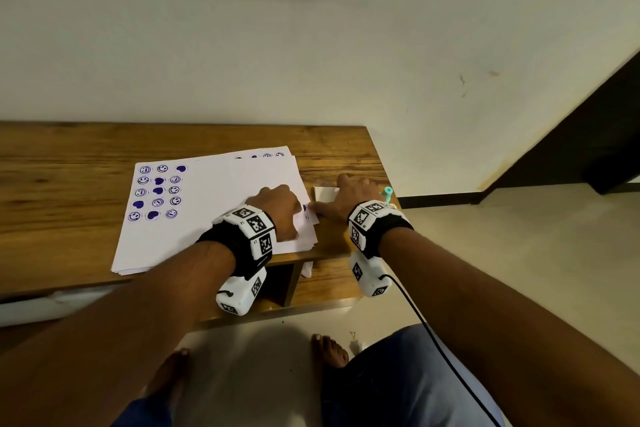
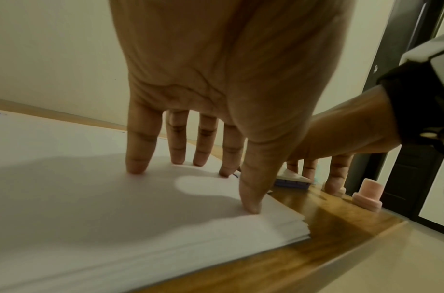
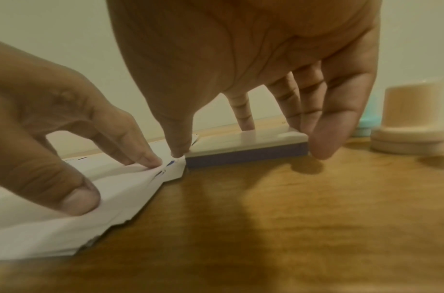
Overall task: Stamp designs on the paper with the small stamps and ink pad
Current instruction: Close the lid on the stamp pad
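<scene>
A stack of white paper lies on the wooden table; its top sheet has purple smileys and hearts stamped at the left. My left hand presses straight fingertips onto the sheet near its right edge. Just right of the stack sits the ink pad, a purple base under a white lid. My right hand is spread over it: the index tip touches the lid, the thumb sits on the paper's corner, and the other fingers stand at the pad's right end. A pink stamp and a teal stamp stand to the right.
The stamps stand close to the table's right edge, with floor beyond it. A cream wall backs the table. A dark door frame is at the far right. An open cubby sits below the tabletop. My bare feet are on the floor.
</scene>
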Demonstrator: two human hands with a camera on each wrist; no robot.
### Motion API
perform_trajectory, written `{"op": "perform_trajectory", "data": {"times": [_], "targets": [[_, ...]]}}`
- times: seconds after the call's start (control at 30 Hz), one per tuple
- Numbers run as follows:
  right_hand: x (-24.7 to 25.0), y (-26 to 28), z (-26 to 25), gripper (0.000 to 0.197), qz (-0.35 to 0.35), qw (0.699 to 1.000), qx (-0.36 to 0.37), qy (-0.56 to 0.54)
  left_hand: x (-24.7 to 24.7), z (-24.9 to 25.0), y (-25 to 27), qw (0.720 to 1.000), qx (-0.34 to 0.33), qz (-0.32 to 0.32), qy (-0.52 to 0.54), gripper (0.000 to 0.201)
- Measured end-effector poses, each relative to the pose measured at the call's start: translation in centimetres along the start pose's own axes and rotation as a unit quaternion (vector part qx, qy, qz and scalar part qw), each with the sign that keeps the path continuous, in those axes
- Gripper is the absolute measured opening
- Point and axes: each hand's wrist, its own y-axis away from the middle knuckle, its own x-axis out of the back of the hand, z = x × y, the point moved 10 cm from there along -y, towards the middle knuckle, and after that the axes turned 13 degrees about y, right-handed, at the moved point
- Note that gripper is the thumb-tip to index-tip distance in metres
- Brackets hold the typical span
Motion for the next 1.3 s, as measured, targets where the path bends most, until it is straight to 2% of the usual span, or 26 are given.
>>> {"op": "perform_trajectory", "data": {"times": [0.23, 0.33, 0.43, 0.57, 0.67, 0.87, 1.17, 1.3], "targets": [[2.3, 0.5, 1.5, 0.079, 0.024, 0.998, 0.025, -0.053, 0.5, -0.4, 0.0, 1.0, -0.006, -0.027, 0.015, 0.061], [3.8, 0.6, 1.8, 0.066, 0.03, 0.996, 0.066, -0.043, 2.2, -0.2, -0.1, 1.0, -0.01, 0.008, -0.003, 0.053], [3.8, 0.7, 1.1, 0.069, 0.005, 0.992, 0.127, 0.005, 3.6, 1.0, -0.6, 0.999, -0.039, 0.029, 0.005, 0.044], [3.2, 0.3, 0.6, 0.074, -0.011, 0.985, 0.159, 0.066, 3.1, 3.6, -2.3, 0.998, -0.069, 0.015, 0.003, 0.061], [2.9, -0.3, 0.5, 0.068, -0.02, 0.983, 0.164, 0.08, 1.7, 5.5, -4.0, 0.997, -0.08, -0.011, 0.0, 0.07], [2.6, -1.3, 0.9, 0.054, -0.02, 0.984, 0.159, 0.075, -0.7, 6.3, -5.9, 0.992, -0.094, -0.048, -0.062, 0.067], [3.0, -1.3, 0.6, 0.051, -0.04, 0.985, 0.155, 0.069, -1.0, 6.0, -7.2, 0.993, -0.086, -0.059, -0.057, 0.064], [2.8, -1.6, 0.2, 0.038, -0.042, 0.98, 0.169, 0.097, -0.9, 6.0, -7.5, 0.994, -0.081, -0.06, -0.048, 0.063]]}}
